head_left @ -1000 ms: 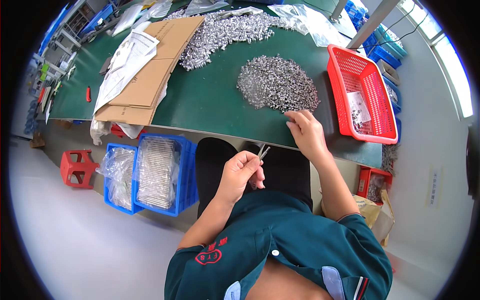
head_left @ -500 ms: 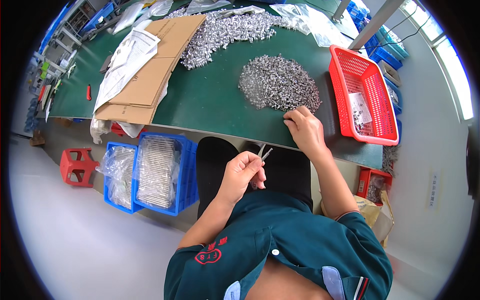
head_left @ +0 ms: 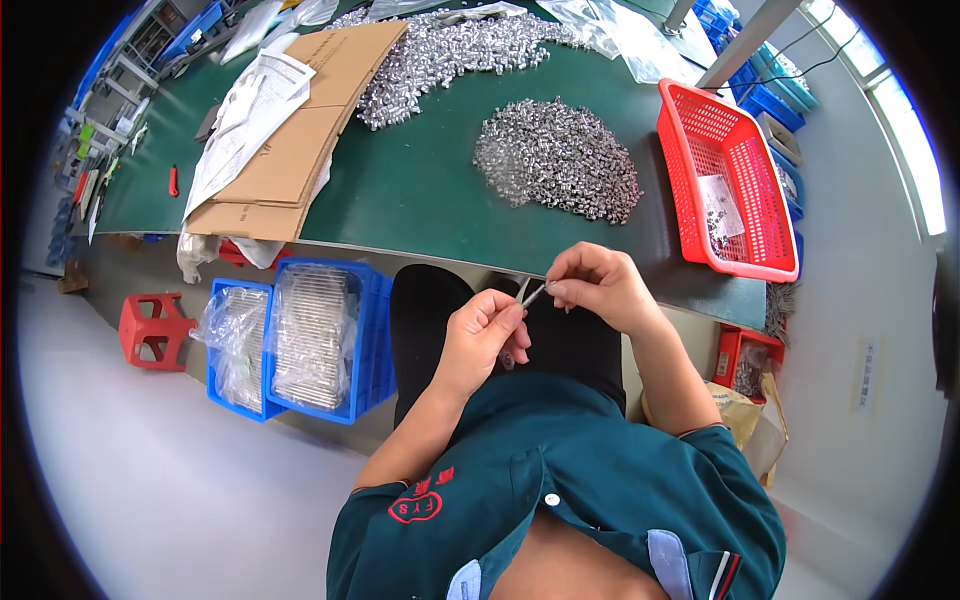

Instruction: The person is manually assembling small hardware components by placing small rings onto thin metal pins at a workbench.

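Note:
My left hand (head_left: 478,338) is closed in a pinch, in front of the table edge and over my lap. Between its thumb and fingers is a thin metal rod (head_left: 534,297), with a pale narrow strip beside it. At the rod's far tip, the thumb and fingertips of my right hand (head_left: 608,288) are pinched together; whatever small piece they hold is hidden. Beyond my hands lies a heap of small silvery metal parts (head_left: 555,160) on the green table (head_left: 420,215).
At the right stands a red perforated basket (head_left: 686,205) with a paper slip and small parts inside. A larger spread of shiny parts (head_left: 450,60) lies farther back. Flat cardboard (head_left: 310,140) with papers covers the table's left part. Blue crates (head_left: 375,340) stand below.
My right hand has come back from the near edge of the metal heap to the tip of the rod. My left hand stays nearly in place, still holding the rod.

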### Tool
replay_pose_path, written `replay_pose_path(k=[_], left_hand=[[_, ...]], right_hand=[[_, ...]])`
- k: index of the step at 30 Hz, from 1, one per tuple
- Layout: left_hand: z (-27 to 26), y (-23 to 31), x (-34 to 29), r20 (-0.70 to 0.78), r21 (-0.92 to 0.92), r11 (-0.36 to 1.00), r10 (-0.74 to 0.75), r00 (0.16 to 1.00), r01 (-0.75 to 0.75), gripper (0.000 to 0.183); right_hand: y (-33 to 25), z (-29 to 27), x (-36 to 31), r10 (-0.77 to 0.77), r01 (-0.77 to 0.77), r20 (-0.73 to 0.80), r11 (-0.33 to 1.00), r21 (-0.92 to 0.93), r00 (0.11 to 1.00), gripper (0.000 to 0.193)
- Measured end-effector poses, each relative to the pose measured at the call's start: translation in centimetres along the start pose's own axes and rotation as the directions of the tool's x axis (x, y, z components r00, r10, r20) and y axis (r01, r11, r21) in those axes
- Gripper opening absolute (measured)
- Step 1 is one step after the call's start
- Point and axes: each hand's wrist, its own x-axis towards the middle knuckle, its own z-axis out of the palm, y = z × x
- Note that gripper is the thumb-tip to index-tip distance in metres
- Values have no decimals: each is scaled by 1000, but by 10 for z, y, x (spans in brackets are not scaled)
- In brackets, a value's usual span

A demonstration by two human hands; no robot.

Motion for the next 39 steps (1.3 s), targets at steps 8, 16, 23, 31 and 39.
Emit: replay_pose_path(k=[8, 16, 23, 31, 39], left_hand=[[0, 0, -5, 5, 98, 995, -6, 1000, 6, 13], [2, 4, -6, 46, 192, 978, 70, 996, -78, 12], [5, -3, -5, 62, 109, 993, 38, 997, -45, 13], [-1, -3, -4, -9, -26, 999, 27, 1000, -27, 17], [-3, -4, -5, -29, -38, 999, 2, 1000, -3, 17]], right_hand=[[-11, 2, -8, -57, 62, 40, 990, -127, 998, 8], [-23, 2, -15, -39, 50, 91, 991, -124, 995, 8], [-6, 11, -18, -11, 13, 29, 997, -75, 1000, 12], [-1, -9, 5, -263, 121, -183, 823, -555, 947, 24], [19, -18, 36, -499, 0, -255, 455, -890, 828, 21]])
